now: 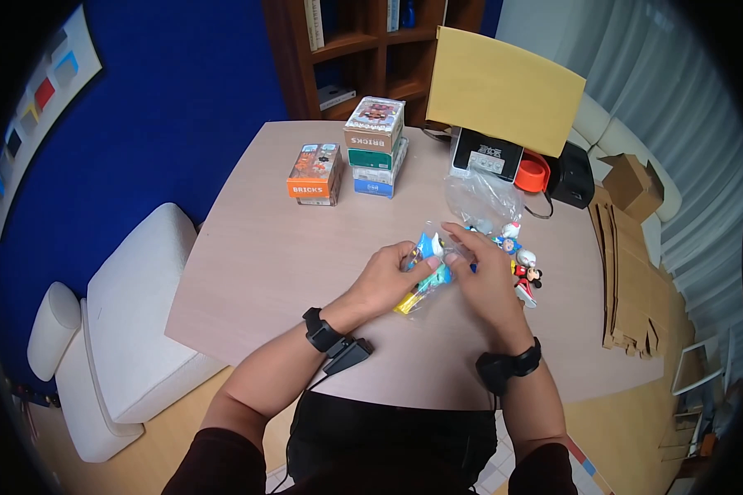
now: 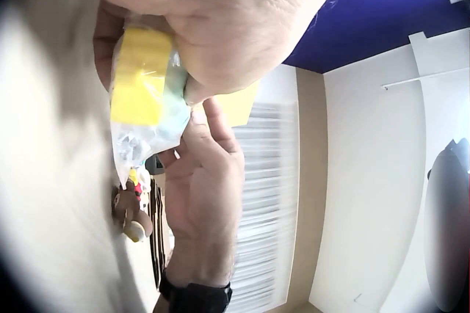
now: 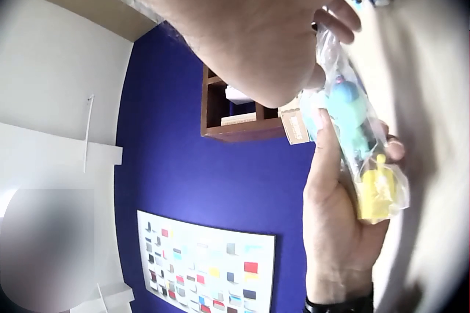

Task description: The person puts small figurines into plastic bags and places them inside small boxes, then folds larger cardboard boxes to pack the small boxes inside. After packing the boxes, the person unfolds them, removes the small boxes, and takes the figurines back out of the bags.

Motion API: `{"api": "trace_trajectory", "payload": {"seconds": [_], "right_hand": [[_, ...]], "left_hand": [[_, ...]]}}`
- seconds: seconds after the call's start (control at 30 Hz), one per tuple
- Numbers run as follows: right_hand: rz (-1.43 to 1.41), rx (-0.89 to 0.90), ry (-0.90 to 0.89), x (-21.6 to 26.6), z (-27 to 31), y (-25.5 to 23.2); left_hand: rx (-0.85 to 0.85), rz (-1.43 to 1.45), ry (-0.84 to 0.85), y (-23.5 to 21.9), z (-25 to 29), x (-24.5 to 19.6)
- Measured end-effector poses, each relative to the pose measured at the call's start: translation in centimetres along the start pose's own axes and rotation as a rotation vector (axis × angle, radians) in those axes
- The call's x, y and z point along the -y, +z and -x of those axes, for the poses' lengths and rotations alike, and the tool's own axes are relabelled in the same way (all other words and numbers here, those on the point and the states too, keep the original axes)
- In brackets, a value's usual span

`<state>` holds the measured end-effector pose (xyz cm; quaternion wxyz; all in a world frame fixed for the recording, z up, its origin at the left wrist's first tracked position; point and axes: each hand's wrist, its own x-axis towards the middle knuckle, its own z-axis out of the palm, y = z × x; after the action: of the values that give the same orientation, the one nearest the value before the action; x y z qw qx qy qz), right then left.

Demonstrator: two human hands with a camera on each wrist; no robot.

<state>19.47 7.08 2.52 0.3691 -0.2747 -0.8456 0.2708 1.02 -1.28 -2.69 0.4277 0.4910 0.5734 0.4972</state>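
Observation:
A clear plastic bag with blue, teal and yellow toy pieces is held up over the table. My left hand grips it from the left, thumb across the front and fingers behind. In the right wrist view the bag shows a teal figure piece and a yellow block at its lower end. The fingers of my right hand pinch the bag's upper end. Several small toy figures, one with round black mouse ears, lie just beyond my right hand, partly hidden by it.
Stacked brick boxes and a single orange-fronted box stand toward the back. Crumpled clear plastic lies behind the figures. At the back right are a yellow panel, a red ring-shaped item and a black case. Flattened cardboard leans at the right edge.

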Motion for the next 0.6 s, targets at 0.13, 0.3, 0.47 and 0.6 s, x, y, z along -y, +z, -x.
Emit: {"api": "trace_trajectory", "payload": {"seconds": [0.13, 0.3, 0.47, 0.6], "right_hand": [[0.15, 0.005, -0.264, 0.2, 0.1, -0.1], [-0.171, 0.371, 0.226, 0.7, 0.1, -0.7], [-0.485, 0.342, 0.388, -0.1, 0.4, 0.2], [-0.568, 0.212, 0.361, -2.3, 0.4, 0.8]], "left_hand": [[0.025, -0.023, 0.01, 0.0, 0.4, -0.8], [-0.013, -0.142, 0.0, -0.2, 0.7, -1.4], [-0.113, -0.199, 0.007, 0.0, 0.9, -2.1], [0.04, 0.064, -0.117, -0.5, 0.6, -2.3]]}}
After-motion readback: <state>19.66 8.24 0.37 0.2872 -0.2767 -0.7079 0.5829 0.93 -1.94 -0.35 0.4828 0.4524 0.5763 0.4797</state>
